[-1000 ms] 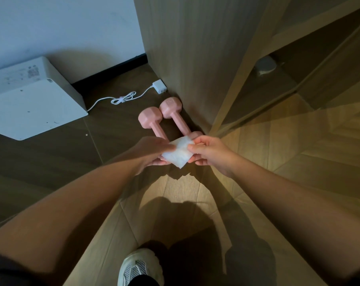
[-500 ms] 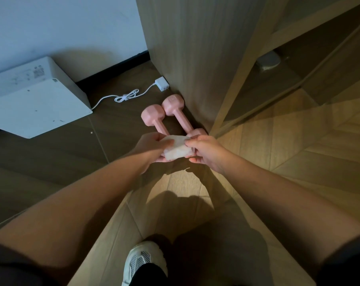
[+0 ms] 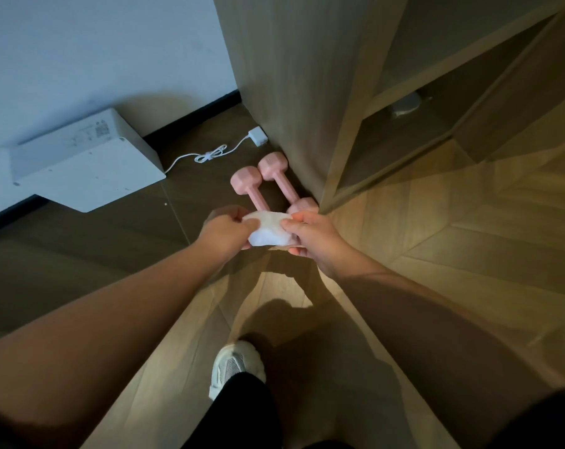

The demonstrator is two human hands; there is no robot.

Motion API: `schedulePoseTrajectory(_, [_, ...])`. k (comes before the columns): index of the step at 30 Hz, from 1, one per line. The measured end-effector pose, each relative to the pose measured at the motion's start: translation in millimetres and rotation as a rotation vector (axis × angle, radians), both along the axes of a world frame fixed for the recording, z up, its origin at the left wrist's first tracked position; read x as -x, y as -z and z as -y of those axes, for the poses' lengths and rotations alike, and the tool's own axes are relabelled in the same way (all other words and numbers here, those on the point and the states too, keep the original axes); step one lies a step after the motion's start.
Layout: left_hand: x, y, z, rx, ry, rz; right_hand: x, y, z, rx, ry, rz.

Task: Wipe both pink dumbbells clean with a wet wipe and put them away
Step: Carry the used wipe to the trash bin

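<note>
low over the wooden floor (image 3: 436, 254), in the head view, a person's two hands grasp a single white wet wipe (image 3: 268, 233). the left hand (image 3: 224, 230) pinches its left edge between thumb and fingers, the right hand (image 3: 313, 238) pinches its right edge, and the wipe hangs bunched between them. just beyond it, two pink dumbbells lie side by side on the darker floorboards at the foot of a wooden cabinet (image 3: 274, 76). the outer dumbbell (image 3: 246, 186) has its near end hidden behind the wipe. the inner dumbbell (image 3: 278, 175) lies close beside the cabinet's side, its near head showing just past the right hand. whether the wipe touches either dumbbell cannot be told. to the left, a flat white box (image 3: 86, 163) sits against the wall, and a white cable (image 3: 209, 155) runs from it to a white plug (image 3: 257, 136) near the cabinet's base. between the forearms, a white shoe (image 3: 234, 364) stands on the lit boards.
</note>
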State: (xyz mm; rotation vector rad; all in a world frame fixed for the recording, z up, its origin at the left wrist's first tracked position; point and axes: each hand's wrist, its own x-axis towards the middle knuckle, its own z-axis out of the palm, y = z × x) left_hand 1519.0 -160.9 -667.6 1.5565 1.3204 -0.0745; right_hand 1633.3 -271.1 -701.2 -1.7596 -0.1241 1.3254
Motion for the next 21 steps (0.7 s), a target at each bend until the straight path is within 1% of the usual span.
schedulePoseTrajectory(3, [7.7,-22.6,19.6,0.028,-0.023,0.011,14.2,-27.6,21.9,0.001,0.021,-0.100])
schedulePoseTrajectory(6, [21.8,-48.1,39.9,0.032,-0.002,-0.021,25.7,-55.6,43.9,0.048,0.080,-0.147])
schedulePoseTrajectory(9, [33.2,-62.0,55.2,0.052,-0.004,-0.012,34.0,-73.8,58.1,0.087,0.107,-0.115])
schedulePoseTrajectory(16, [56.5,-123.3,92.8,0.137,-0.012,0.031,59.4,-131.4,100.6,0.136,0.138,-0.069])
schedulePoseTrajectory(21, [61.1,-195.1,114.4,0.157,-0.023,0.047,62.0,-207.5,126.5,0.115,0.095,-0.101])
